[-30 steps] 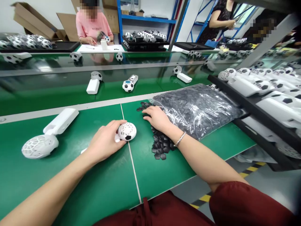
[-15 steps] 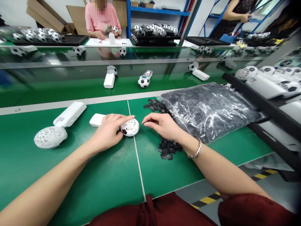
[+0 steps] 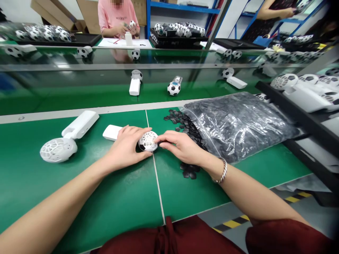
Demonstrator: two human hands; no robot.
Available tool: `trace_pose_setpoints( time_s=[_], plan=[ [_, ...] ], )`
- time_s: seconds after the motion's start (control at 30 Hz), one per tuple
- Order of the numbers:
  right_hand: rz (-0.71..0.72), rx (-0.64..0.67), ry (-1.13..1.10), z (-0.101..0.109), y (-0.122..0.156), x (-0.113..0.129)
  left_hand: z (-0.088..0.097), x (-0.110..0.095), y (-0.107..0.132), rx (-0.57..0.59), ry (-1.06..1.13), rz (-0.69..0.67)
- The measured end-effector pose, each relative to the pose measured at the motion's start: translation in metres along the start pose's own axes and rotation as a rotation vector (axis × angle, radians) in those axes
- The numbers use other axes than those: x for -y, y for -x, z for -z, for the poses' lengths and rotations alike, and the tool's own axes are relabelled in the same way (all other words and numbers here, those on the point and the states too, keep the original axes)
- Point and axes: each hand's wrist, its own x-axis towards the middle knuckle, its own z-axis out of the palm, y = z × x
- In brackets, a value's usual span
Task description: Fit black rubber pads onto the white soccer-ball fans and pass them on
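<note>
A white handheld fan with a football-patterned round head (image 3: 147, 141) lies on the green table (image 3: 119, 197). My left hand (image 3: 127, 148) is wrapped over it and holds it down; its white handle (image 3: 111, 132) sticks out to the left. My right hand (image 3: 180, 146) pinches its fingertips against the head's right side, seemingly on a small black piece that I cannot make out. A loose pile of black hexagon pieces (image 3: 185, 123) lies just right of my right hand.
A second white fan (image 3: 66, 141) lies at the left. A clear bag of black pieces (image 3: 238, 123) sits at the right, beside a black rack of finished fans (image 3: 304, 93). More fans ride the conveyor (image 3: 79, 91) behind. Two other people work beyond it.
My right hand left the black pile and came left to the fan's head, fingertips pinched. My left hand turned the fan, so its handle now shows at the left.
</note>
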Motion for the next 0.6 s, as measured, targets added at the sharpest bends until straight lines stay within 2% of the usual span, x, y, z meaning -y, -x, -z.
trace_pose_setpoints(
  time_s=[0.17,0.23,0.37,0.53,0.6],
  plan=[
    [-0.11,0.014,-0.079,0.005,0.002,0.002,0.0,-0.001,0.0,0.002,-0.012,0.005],
    [-0.084,0.016,-0.057,0.007,0.002,0.003,0.0,0.0,0.0,0.002,-0.011,0.007],
    [0.021,-0.069,0.018,0.006,0.002,0.002,-0.002,0.0,0.0,-0.008,-0.006,0.005],
    [-0.099,-0.064,-0.247,-0.008,0.002,-0.001,-0.004,0.0,0.0,-0.04,-0.011,0.004],
    [-0.126,-0.084,-0.274,-0.013,0.001,-0.003,-0.005,0.0,0.0,-0.051,-0.012,0.004]
  ],
)
